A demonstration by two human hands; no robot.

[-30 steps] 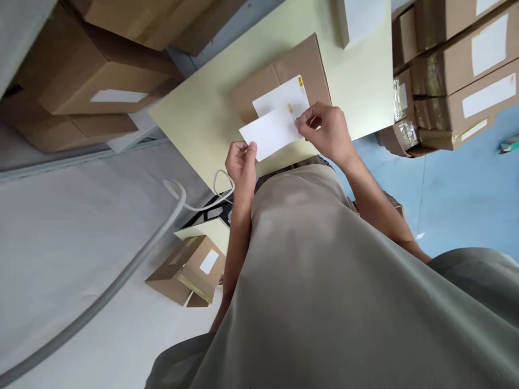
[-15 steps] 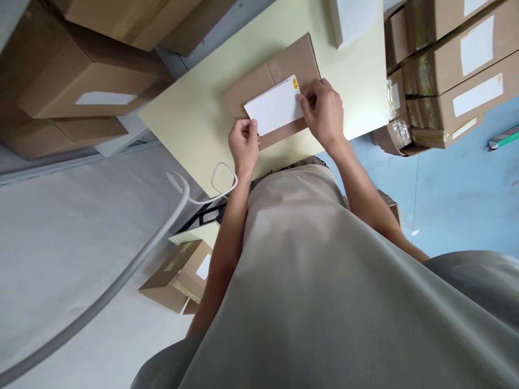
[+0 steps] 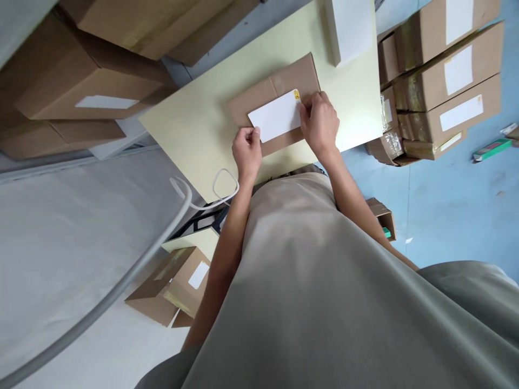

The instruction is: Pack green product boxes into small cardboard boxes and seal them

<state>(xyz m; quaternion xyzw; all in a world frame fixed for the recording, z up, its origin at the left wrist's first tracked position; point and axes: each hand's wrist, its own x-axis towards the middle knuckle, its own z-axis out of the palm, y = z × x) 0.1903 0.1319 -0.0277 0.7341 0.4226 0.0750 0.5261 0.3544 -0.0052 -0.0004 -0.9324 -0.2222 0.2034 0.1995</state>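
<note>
A flat cardboard box (image 3: pixel 259 93) lies at a slant on the pale yellow table (image 3: pixel 190 124). Over its top face is a white label (image 3: pixel 276 116) with a small yellow mark at its upper right corner. The lower left corner of the label is pinched between the thumb and fingers of my left hand (image 3: pixel 247 154). My right hand (image 3: pixel 321 125) is closed at the label's right edge, thumb against it and fingers curled by the box's right end. Whether the label's whole underside touches the cardboard, I cannot tell.
A white box (image 3: pixel 352 32) stands at the table's far right. Labelled cartons (image 3: pixel 441 81) are stacked beyond the right edge, and large cartons (image 3: pixel 117 81) at the left. A grey cable (image 3: pixel 133 270) loops near my left wrist. Another carton (image 3: pixel 182 281) sits low on the left.
The view has shifted slightly, so the table and box appear a little lower. The label looks flatter against the box, and both hands keep their hold at its edges.
</note>
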